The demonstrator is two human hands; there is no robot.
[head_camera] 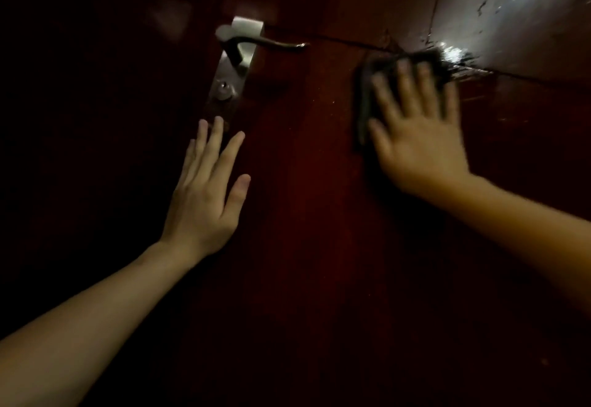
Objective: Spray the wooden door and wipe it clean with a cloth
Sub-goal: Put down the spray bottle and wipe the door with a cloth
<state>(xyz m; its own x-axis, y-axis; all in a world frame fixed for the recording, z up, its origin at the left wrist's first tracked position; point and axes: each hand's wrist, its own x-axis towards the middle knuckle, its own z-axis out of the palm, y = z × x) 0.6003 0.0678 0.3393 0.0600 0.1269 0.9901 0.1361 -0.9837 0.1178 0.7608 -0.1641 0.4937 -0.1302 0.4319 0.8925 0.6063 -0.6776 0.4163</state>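
The wiping step looks under way: the right hand [419, 138], fingers spread flat, presses a dark cloth [367, 93] on the wooden door [303, 214] right of the handle [271, 42], the left hand [204, 195] braces open-palmed, and next comes sweeping toward the wet sheen [454, 54].

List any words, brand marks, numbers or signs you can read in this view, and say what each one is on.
None can be read.
The metal lock plate and door handle show no legible marking.
The cloth under the right hand is blurred and shows no label.
The wooden door bears no text.
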